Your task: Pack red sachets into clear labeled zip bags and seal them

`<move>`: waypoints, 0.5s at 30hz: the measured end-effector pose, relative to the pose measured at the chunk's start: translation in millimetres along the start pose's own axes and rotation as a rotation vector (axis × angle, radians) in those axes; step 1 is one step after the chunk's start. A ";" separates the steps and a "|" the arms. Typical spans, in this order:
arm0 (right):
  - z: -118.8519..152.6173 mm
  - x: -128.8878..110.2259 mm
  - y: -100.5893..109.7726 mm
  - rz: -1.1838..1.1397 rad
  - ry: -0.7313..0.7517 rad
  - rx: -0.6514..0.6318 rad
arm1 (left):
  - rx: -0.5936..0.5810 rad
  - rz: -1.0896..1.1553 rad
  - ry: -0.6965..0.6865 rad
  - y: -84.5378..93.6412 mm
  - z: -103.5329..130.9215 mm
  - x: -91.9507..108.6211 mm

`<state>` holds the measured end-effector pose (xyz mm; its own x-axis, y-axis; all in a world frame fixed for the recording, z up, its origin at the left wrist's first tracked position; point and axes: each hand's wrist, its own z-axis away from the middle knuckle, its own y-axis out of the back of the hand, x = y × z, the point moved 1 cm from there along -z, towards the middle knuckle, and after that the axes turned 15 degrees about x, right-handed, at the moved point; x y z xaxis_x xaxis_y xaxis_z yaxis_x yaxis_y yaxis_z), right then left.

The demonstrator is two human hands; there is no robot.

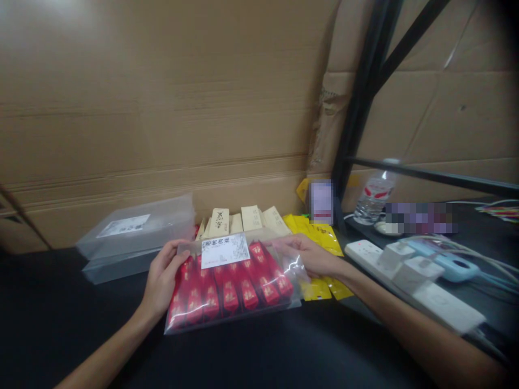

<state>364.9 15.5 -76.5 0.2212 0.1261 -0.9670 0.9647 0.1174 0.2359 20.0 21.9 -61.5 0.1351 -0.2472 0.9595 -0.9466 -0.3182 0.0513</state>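
A clear plastic bag (231,319) with several red packets in it is held over the black table, a white label (225,251) near its top edge. My left hand (164,275) grips the bag's upper left corner, thumb on the front. At the upper right, my right hand (306,255) has its fingers closed on the bag, partly behind the plastic. Behind the bag lie several cream packets (251,218) and yellow packets (320,232). Translucent bags (141,224) with a label are stacked to the left.
A white power strip (441,305) with plugged-in adapters and a light blue device (446,262) lies at the right. Behind it stand a water bottle (375,194) and a black metal frame (359,108). Cardboard (162,108) walls the back of the table (60,324).
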 end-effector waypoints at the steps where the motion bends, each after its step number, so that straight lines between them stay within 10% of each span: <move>1: 0.4 -1.4 0.4 0.007 0.015 -0.003 | -0.001 0.002 0.003 -0.1 0.5 0.5; 9: -2.7 4.2 -2.9 -0.020 -0.008 0.196 | 0.004 0.013 0.009 -0.3 0.8 2.4; 15: 1.0 -3.2 -5.1 -0.094 -0.058 0.072 | 0.018 0.030 0.000 -1.6 2.2 6.0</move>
<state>359.5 13.5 -74.7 0.1350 0.0605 -0.9890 0.9889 0.0546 0.1383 22.9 18.9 -56.4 0.1063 -0.2568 0.9606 -0.9448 -0.3273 0.0171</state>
